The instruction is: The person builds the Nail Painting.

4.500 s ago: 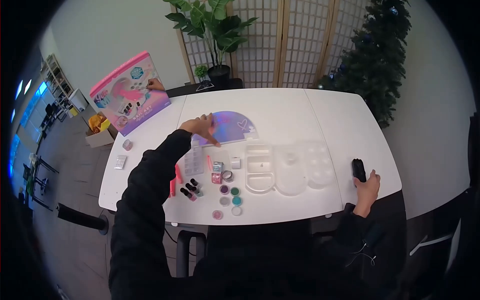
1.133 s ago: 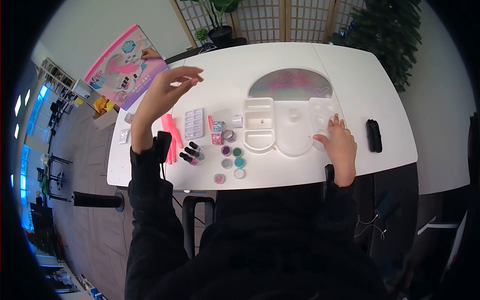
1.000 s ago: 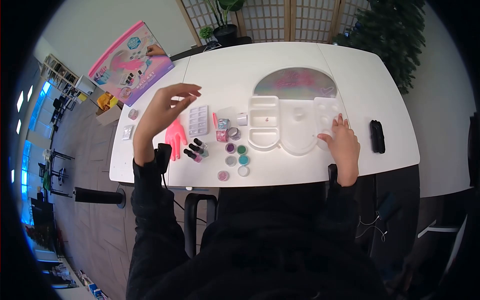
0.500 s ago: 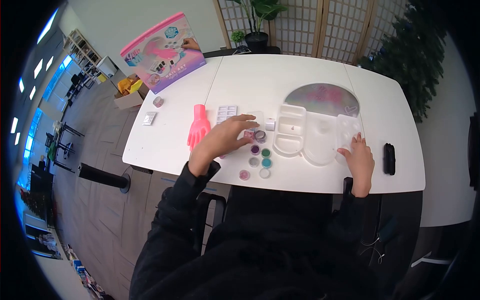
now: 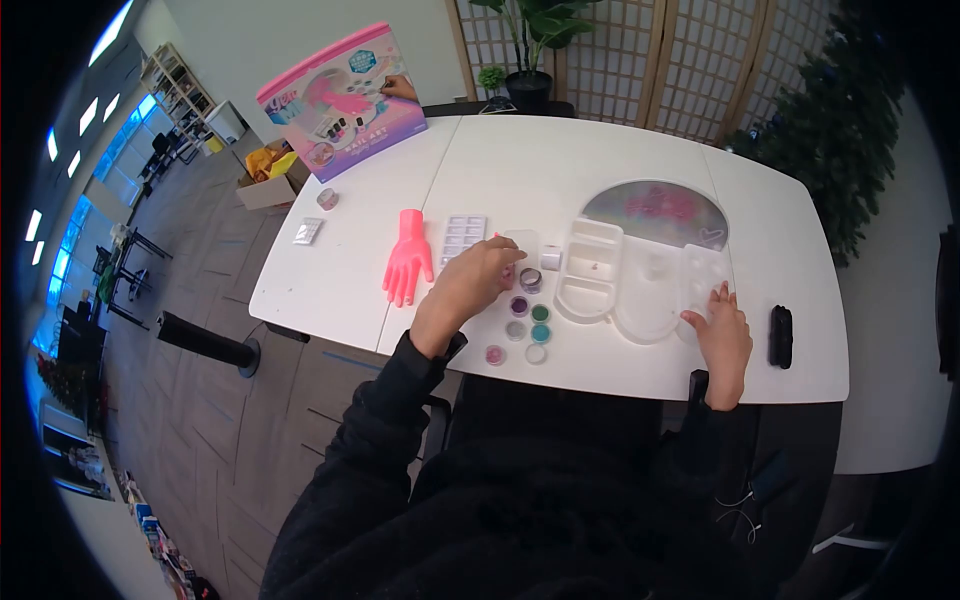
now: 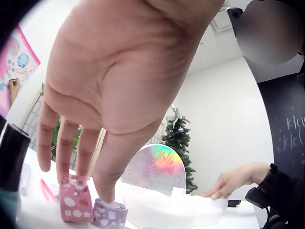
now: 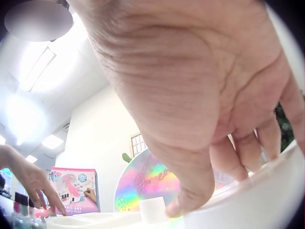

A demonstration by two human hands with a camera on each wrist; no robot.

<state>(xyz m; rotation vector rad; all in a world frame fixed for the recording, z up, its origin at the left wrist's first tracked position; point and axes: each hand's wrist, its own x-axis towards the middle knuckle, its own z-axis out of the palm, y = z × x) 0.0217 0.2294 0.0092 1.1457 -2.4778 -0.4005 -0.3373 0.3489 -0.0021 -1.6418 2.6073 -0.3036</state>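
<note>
My left hand (image 5: 462,292) reaches down over the small rolls, its fingers extended. In the left wrist view its fingertips are right at a pink patterned roll of tape (image 6: 76,202), and the thumb tip meets a purple patterned roll (image 6: 109,215). My right hand (image 5: 722,340) rests with spread fingers on the right part of the white plastic tray (image 5: 640,310). A shiny half-round panel (image 5: 655,212) with script and a heart stands along the tray's back. Nail polish bottles (image 7: 23,217) are hidden under my left arm in the head view.
Several glitter pots (image 5: 540,313) sit near the front edge. Left of them are a pink practice hand (image 5: 407,250) and a tray of nail tips (image 5: 463,238). A nail art box (image 5: 345,105) stands back left; a black case (image 5: 781,337) lies far right.
My left hand first left the half-round panel, now behind the tray, then came down from the air to the rolls. My right hand went from the black case to the tray. The head view turned left.
</note>
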